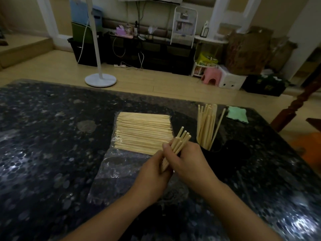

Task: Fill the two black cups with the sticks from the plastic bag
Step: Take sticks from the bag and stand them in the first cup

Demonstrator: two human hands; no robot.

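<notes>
A clear plastic bag (112,173) lies flat on the dark speckled table (43,145), with a wide pile of pale wooden sticks (142,131) in its far half. My left hand (152,173) and my right hand (187,162) both grip a small bundle of sticks (180,141), tilted up and to the right just in front of the pile. To the right stands a black cup (206,153) holding several upright sticks (206,126). A second black cup (238,150) sits right of it, hard to make out against the dark table.
A light green cloth (238,113) lies at the table's far right edge. A dark wooden post (293,105) rises beyond the right corner. Behind the table are a white lamp stand base (100,80), a pink stool (210,75) and low black shelving (147,53).
</notes>
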